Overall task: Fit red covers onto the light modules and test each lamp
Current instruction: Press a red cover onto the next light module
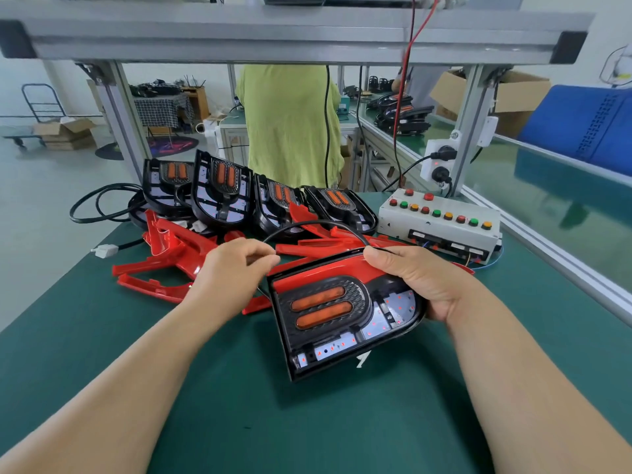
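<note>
A black light module with two orange lenses lies tilted on the green mat, a red cover seated along its top edge. My right hand grips the module's upper right corner. My left hand pinches the module's thin black cable, which loops up over the module. Small red LEDs glow on the module's white board. Loose red covers lie in a heap behind my left hand. Several bare modules lean in a row at the back.
A white test box with red, green and yellow buttons sits at the back right. A white connector plug on a black cord lies at the left. A person in a green shirt stands beyond the bench. An aluminium frame spans overhead.
</note>
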Demonstrator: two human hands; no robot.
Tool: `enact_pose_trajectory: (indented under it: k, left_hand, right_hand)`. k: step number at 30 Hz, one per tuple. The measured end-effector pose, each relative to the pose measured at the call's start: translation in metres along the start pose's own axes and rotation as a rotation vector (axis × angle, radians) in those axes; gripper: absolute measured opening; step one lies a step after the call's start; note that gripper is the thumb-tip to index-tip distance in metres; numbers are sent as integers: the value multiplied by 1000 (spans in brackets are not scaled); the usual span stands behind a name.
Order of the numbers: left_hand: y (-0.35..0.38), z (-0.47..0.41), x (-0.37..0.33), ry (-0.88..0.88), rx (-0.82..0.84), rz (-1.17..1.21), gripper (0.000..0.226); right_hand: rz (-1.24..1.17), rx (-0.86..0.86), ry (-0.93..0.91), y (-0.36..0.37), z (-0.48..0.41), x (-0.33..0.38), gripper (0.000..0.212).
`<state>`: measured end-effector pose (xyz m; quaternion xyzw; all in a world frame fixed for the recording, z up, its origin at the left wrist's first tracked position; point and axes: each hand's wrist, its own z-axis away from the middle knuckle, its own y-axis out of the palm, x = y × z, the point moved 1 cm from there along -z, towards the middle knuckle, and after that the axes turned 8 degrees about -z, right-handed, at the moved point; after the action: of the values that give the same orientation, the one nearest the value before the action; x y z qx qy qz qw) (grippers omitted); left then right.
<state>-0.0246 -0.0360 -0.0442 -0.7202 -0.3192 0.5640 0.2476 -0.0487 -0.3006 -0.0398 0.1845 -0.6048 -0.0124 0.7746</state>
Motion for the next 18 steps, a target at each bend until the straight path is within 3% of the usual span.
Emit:
enact_pose_trajectory:
  k: [3, 6, 9, 12, 15, 18]
  left_hand:
    - [10, -13, 2, 84, 40, -94, 16]
    - [18, -31, -4, 109, 201, -391, 33]
    - [20, -28, -7, 102, 219, -572, 41]
    - [20, -17, -4, 202, 186, -540, 31]
    - [15, -15, -5, 118, 204, -504, 44]
    - [6, -17, -3, 179, 186, -515, 26]
  right_hand:
    - [15, -4, 6, -1, 0, 1, 65]
    - [18, -11, 13, 0, 0, 1, 71]
    - [6, -21, 21, 1, 1, 1, 71]
    - [-1, -8, 29, 0, 0, 1, 58]
    - [1, -7, 34, -2, 0, 1, 49]
    - [-14, -11, 37, -3, -1, 1, 43]
